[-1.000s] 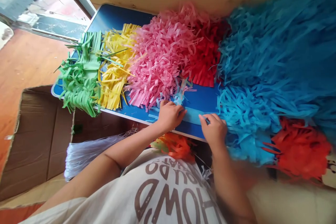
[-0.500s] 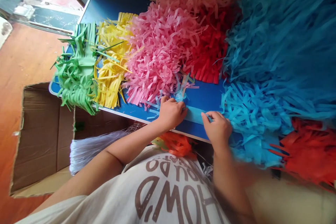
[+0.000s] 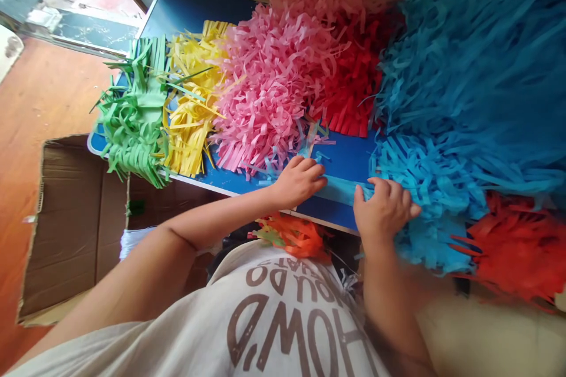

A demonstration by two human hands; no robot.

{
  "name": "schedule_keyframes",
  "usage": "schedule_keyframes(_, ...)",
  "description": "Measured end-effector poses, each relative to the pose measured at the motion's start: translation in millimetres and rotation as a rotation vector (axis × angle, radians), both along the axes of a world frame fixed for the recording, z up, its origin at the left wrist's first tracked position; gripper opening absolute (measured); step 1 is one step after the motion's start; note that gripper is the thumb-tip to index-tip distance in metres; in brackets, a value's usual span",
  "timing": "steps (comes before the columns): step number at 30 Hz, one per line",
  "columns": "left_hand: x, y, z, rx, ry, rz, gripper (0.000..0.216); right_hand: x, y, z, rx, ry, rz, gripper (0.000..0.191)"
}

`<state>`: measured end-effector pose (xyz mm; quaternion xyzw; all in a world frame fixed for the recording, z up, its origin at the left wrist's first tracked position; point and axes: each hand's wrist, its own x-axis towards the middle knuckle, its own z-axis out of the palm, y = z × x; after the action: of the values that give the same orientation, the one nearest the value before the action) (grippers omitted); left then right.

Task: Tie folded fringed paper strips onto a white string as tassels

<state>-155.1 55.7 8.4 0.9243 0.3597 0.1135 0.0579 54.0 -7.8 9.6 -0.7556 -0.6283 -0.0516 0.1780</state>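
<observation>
A strip of blue tissue paper (image 3: 339, 187) lies stretched along the front of the blue table. My left hand (image 3: 299, 181) is closed over its left end, fingers bent downward and thumb hidden. At the other end, my right hand (image 3: 384, 207) has the strip between thumb and forefinger, with the remaining fingers curled loosely. Cut blue scraps (image 3: 309, 135) are scattered just beyond my left hand. A pile of blue tissue fringe (image 3: 433, 171) begins right beside my right hand.
Green fringe (image 3: 137, 112), yellow fringe (image 3: 190, 112), pink fringe (image 3: 269, 82) and red fringe (image 3: 349, 94) cover the table (image 3: 203, 3). Orange-red fringe (image 3: 517, 247) sits at the right. Orange strips (image 3: 300, 235) hang near my waist. An open cardboard box (image 3: 71, 218) stands at lower left.
Both hands have shifted right along the strip, the right one farther, so they are wider apart. The right hand's outer fingers have opened out somewhat. My left forearm now hides most of the white strands.
</observation>
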Motion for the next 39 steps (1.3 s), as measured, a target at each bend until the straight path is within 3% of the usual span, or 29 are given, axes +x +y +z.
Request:
schedule_keyframes(3,-3.6,5.4,4.9,-0.029,0.107,-0.233,0.033,0.0,-10.4,8.0,-0.056,0.045,0.384,0.016)
schedule_keyframes(6,-6.2,2.9,13.2,-0.048,0.114,-0.265,0.024,0.3,-14.3,6.0,-0.118,0.020,0.654,0.013)
schedule_keyframes(11,-6.1,-8.2,19.2,-0.028,0.119,-0.208,0.027,9.6,0.6,-3.4,-0.078,0.068,0.639,0.016)
schedule_keyframes(15,-2.0,-8.2,12.1,0.008,0.146,-0.153,0.023,11.4,8.8,0.4,-0.022,0.140,0.584,0.013)
schedule_keyframes(19,-1.0,-6.4,2.3,0.065,0.111,-0.110,0.027,5.0,6.5,4.4,-0.061,0.086,0.630,0.012)
schedule_keyframes(23,-15.8,-3.4,-1.2,0.055,0.095,-0.108,0.029,12.2,5.5,-5.6,-0.095,0.063,0.674,0.011)
schedule_keyframes(28,-44.1,5.5,16.1,-0.066,0.063,-0.046,0.019,28.7,7.3,-19.0,-0.044,0.171,0.611,0.017)
schedule_keyframes(32,-34.1,-4.9,29.5,-0.019,0.007,0.006,0.031,28.3,8.4,-16.8,-0.075,0.181,0.617,0.018)
schedule_keyframes(36,-7.7,-13.5,16.9,-0.029,0.063,-0.093,0.022,28.4,9.3,-14.1,-0.074,0.176,0.623,0.018)
schedule_keyframes(39,-4.4,-5.7,2.9,-0.125,0.061,-0.007,0.025,30.7,11.2,-14.7,-0.095,0.223,0.607,0.023)
